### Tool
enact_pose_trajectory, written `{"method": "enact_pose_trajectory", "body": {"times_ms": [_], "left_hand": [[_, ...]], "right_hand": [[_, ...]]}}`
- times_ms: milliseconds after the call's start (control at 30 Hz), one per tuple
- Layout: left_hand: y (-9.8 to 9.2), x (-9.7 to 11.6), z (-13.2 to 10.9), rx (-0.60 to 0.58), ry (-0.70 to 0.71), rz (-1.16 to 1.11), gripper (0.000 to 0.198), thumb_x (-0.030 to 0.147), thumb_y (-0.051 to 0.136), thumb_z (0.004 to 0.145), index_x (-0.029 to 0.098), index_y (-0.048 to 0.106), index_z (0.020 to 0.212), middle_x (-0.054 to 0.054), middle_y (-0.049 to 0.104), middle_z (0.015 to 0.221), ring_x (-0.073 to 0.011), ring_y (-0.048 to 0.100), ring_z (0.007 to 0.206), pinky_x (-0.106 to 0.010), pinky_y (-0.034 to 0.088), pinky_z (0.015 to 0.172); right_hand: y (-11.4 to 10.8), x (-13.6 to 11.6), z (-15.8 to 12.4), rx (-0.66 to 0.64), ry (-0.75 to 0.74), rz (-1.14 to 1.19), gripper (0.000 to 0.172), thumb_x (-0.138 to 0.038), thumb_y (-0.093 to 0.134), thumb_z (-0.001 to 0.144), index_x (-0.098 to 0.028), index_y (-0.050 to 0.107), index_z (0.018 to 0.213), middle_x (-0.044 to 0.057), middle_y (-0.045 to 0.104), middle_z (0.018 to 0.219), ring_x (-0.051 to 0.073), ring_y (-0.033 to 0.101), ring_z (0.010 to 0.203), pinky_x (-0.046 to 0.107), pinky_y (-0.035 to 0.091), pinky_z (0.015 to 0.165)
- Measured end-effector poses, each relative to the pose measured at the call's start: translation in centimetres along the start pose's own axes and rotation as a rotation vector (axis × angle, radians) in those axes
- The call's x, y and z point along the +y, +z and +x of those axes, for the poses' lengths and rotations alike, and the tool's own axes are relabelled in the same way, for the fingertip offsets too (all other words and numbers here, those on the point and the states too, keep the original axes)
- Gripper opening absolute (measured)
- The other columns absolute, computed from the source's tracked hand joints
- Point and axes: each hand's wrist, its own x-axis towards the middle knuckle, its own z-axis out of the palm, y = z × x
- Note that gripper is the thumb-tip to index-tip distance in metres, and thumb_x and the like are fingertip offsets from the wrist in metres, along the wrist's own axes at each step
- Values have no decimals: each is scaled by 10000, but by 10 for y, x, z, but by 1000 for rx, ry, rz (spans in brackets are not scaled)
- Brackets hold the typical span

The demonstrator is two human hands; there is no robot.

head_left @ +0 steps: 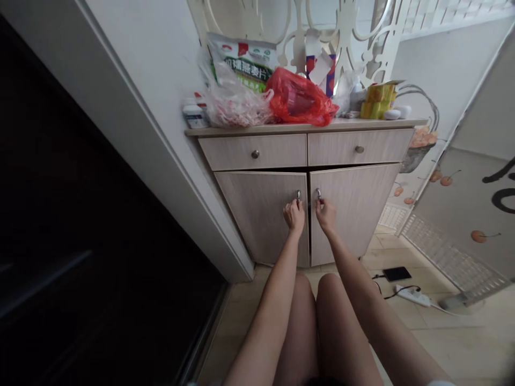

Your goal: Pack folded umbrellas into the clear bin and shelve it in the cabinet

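A light wood-grain cabinet stands in front of me, with a left door (265,214) and a right door (354,206). Both doors are slightly ajar, with a dark gap along their tops. My left hand (294,215) is closed around the metal handle (298,194) of the left door. On the right door, my right hand (325,214) grips the matching metal handle (318,193). The fingers partly hide the lower ends of both handles. Above the doors are two shut drawers, each with a round knob (255,154). The inside of the cabinet is hidden.
On the cabinet top (261,129) lie a red plastic bag (300,99), an oatmeal bag (245,59), a clear bag (237,104), a white bottle (194,115) and yellow packs (378,101). A phone (397,274) and a power strip (413,295) with cables lie on the floor.
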Motion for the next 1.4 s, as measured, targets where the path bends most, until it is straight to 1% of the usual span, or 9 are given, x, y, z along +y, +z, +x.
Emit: {"method": "enact_pose_trajectory", "body": {"times_ms": [167, 300, 433, 567, 733, 967, 1200, 1300, 1400], "left_hand": [[-22, -18, -35, 80, 11, -8, 277, 262, 462, 958, 148, 710, 1007, -171, 731, 978, -274, 636, 984, -376, 398, 886], [-43, -42, -63, 182, 20, -28, 260, 300, 499, 940, 165, 716, 984, -158, 736, 940, -284, 637, 956, -388, 411, 862], [-67, -68, -88, 305, 38, -39, 253, 334, 528, 921, 181, 724, 967, -142, 733, 884, -276, 644, 900, -388, 428, 838], [-90, -90, -104, 382, 59, -45, 259, 355, 533, 909, 182, 723, 933, -141, 727, 868, -274, 648, 869, -393, 443, 821], [-116, -116, -119, 464, 61, -31, 252, 371, 551, 885, 184, 719, 905, -127, 725, 835, -263, 652, 815, -390, 461, 801], [-162, -164, -134, 579, -43, 65, 235, 394, 581, 815, 196, 707, 825, -124, 712, 793, -271, 652, 785, -402, 476, 783], [-208, -203, -133, 620, -169, 118, 187, 359, 569, 728, 217, 685, 765, -102, 708, 765, -298, 654, 800, -459, 515, 813], [-229, -215, -128, 588, -305, 166, 104, 347, 544, 710, 269, 613, 706, -28, 710, 756, -301, 667, 860, -486, 534, 837], [-250, -226, -120, 520, -456, 179, 76, 339, 530, 685, 277, 519, 643, 28, 684, 682, -317, 679, 936, -494, 541, 839]], "right_hand": [[-31, 10, -34, 40, -70, -11, 331, -365, 410, 974, -153, 658, 1029, 149, 705, 1036, 217, 631, 900, 289, 426, 773], [-59, 20, -60, 66, -111, -25, 418, -430, 364, 981, -156, 678, 1016, 154, 716, 989, 236, 636, 862, 315, 430, 760], [-92, 32, -85, 150, -135, -63, 538, -539, 333, 980, -150, 705, 995, 149, 727, 943, 243, 648, 817, 317, 429, 726], [-130, 45, -106, 222, -136, -150, 607, -602, 329, 969, -150, 733, 969, 141, 731, 865, 223, 637, 725, 304, 425, 682], [-171, 63, -123, 268, -91, -204, 670, -683, 351, 926, -146, 751, 916, 120, 716, 773, 173, 541, 546, 291, 396, 581], [-225, 76, -140, 310, 37, -283, 782, -778, 322, 873, -140, 769, 938, 4, 472, 442, 156, 429, 411, 287, 333, 494], [-287, 123, -143, 327, 123, -418, 729, -779, 337, 827, -167, 730, 880, 54, 547, 519, 211, 520, 488, 328, 365, 526], [-315, 143, -137, 276, 161, -390, 714, -822, 356, 759, -196, 695, 814, 88, 576, 565, 241, 543, 523, 355, 373, 524], [-340, 158, -129, 254, 191, -386, 616, -842, 400, 684, -269, 625, 689, 103, 557, 553, 260, 540, 524, 394, 361, 532]]}}
